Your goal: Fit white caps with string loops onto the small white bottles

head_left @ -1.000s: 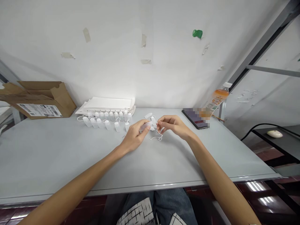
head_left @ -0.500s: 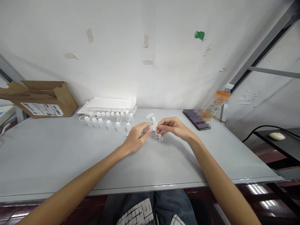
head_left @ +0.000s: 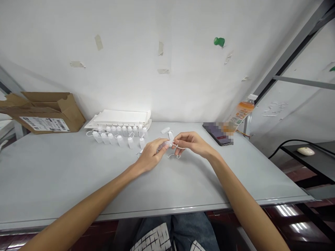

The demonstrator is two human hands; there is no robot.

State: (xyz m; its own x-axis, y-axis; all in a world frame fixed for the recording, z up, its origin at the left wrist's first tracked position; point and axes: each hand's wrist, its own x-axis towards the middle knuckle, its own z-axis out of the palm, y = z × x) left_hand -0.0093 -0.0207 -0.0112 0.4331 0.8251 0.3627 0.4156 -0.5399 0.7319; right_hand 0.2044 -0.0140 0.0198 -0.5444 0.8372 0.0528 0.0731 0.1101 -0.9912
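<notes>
My left hand [head_left: 153, 152] is closed round a small translucent white bottle [head_left: 162, 145], which lies tilted with its neck toward the right. At that neck my right hand [head_left: 190, 143] pinches a thin white strap [head_left: 180, 147], its fingertips close to the left thumb. Just behind the fingers are a white bottle [head_left: 170, 134] and another pale bottle lying on its side [head_left: 165, 130]. A loose looped white strap [head_left: 178, 156] rests on the table below my right fingers. Left of my hands, several like bottles [head_left: 119, 140] stand in rows, some with looped straps.
A stack of white sheets [head_left: 123, 115] lies behind the bottle rows. An opened cardboard box [head_left: 44, 116] sits at the back left. On the right are a dark phone [head_left: 216, 134] and a bottle of orange drink [head_left: 243, 111]. Farther right, a mouse [head_left: 305, 151] rests on a dark shelf.
The strap in my right fingers has swung from hanging down to pointing right. My left hand keeps its hold on the bottle, and the view has shifted slightly.
</notes>
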